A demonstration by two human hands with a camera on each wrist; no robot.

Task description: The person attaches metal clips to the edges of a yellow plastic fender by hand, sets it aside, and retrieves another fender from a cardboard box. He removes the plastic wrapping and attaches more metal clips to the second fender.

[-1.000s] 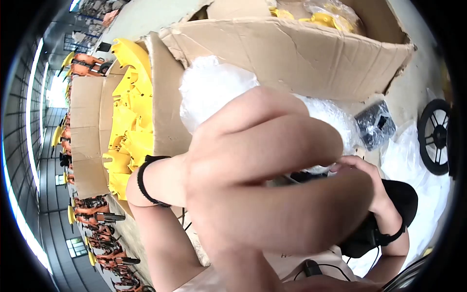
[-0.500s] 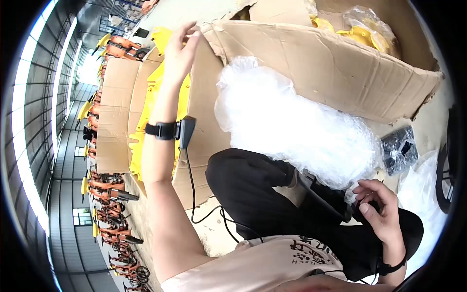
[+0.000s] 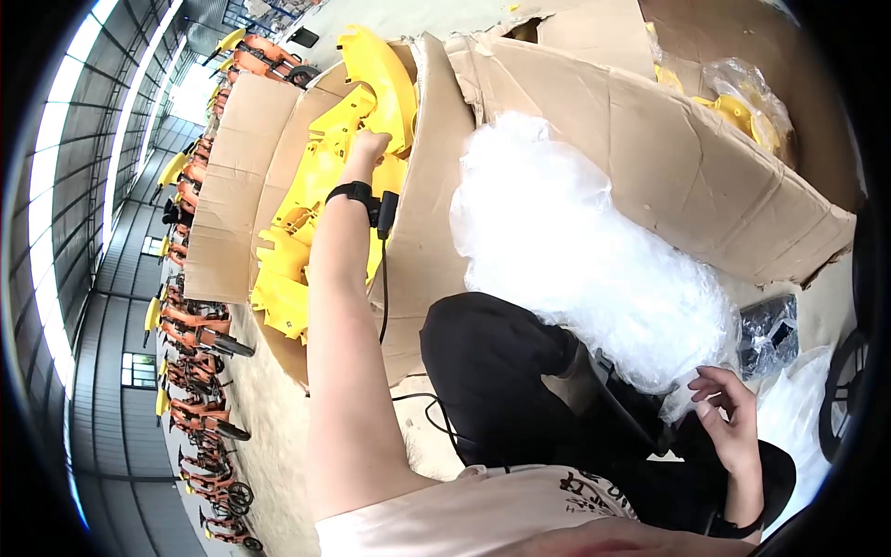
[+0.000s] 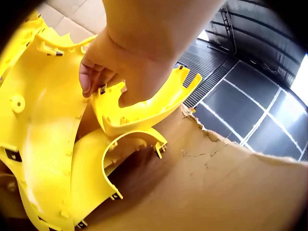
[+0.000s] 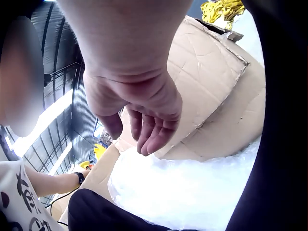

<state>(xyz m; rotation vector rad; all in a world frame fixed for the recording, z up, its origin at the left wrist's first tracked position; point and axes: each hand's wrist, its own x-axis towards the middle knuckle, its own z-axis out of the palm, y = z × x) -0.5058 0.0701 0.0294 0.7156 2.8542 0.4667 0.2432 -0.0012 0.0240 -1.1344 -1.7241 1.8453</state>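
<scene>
From here, that left hand point(image 4: 122, 67) seems to pinch a curved yellow plastic panel point(image 4: 159, 108); the tabbed yellow plastic arch point(image 4: 91, 166) under those fingers may snag it (right hand point(image 5: 137, 103) loose, holding nothing).

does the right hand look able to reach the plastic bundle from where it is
Probably yes: the right hand hangs near the end of the plastic bundle, fingers loosely curled, seemingly holding nothing, and nothing visible blocks the way.
</scene>
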